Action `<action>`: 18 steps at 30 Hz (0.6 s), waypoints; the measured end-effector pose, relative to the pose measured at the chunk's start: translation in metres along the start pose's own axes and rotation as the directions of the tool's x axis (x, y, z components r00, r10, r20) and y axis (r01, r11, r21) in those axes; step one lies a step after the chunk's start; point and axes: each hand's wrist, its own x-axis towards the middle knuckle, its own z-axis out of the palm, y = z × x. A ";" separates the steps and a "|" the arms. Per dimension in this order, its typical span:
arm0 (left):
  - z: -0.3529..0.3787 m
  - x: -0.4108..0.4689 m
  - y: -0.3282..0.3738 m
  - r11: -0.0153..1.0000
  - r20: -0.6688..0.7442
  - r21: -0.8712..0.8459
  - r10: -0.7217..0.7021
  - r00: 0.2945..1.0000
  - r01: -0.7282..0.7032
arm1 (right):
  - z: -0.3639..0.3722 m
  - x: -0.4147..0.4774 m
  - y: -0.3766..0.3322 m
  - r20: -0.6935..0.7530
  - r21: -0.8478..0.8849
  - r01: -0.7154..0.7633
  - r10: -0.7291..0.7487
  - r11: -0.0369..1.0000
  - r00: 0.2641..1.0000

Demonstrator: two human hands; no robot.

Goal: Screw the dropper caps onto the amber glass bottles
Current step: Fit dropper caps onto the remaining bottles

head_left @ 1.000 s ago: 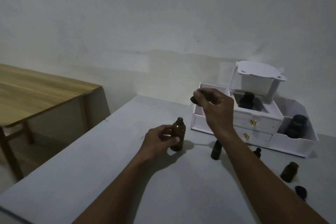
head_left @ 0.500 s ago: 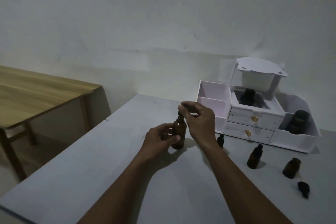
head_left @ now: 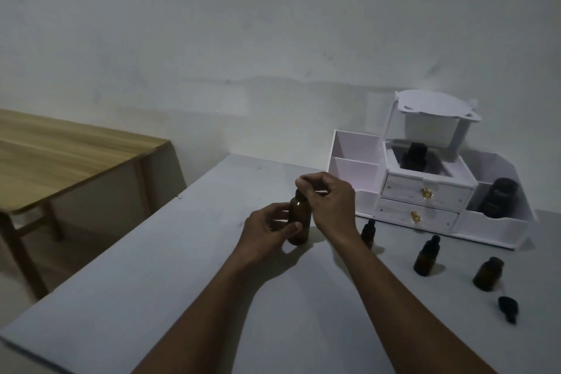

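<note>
An amber glass bottle (head_left: 299,218) stands upright on the grey table (head_left: 151,282). My left hand (head_left: 267,231) grips its body from the left. My right hand (head_left: 329,200) pinches a black dropper cap (head_left: 298,193) that sits on the bottle's neck; my fingers hide most of the cap. To the right stand two smaller capped bottles (head_left: 368,232) (head_left: 426,256) and one uncapped bottle (head_left: 488,274). A loose black dropper cap (head_left: 508,307) lies near the right edge.
A white organiser (head_left: 425,191) with two drawers stands at the back right and holds dark bottles (head_left: 413,156) (head_left: 498,202). A wooden table (head_left: 60,158) stands to the left, across a gap. A plain wall is behind.
My right hand brought the dropper cap down from in front of the organiser onto the bottle's neck and stays pinched on it. The left hand kept its hold on the bottle.
</note>
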 end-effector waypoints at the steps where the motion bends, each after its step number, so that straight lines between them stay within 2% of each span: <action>1: 0.000 -0.001 0.001 1.000 0.002 0.017 0.007 1.000 -0.007 | 0.000 0.000 -0.001 0.001 -0.002 -0.001 0.001 1.000 1.000; 18: 0.001 0.000 0.000 1.000 0.000 0.015 -0.025 1.000 0.025 | 0.001 0.000 -0.003 -0.020 -0.034 0.025 -0.025 0.999 0.999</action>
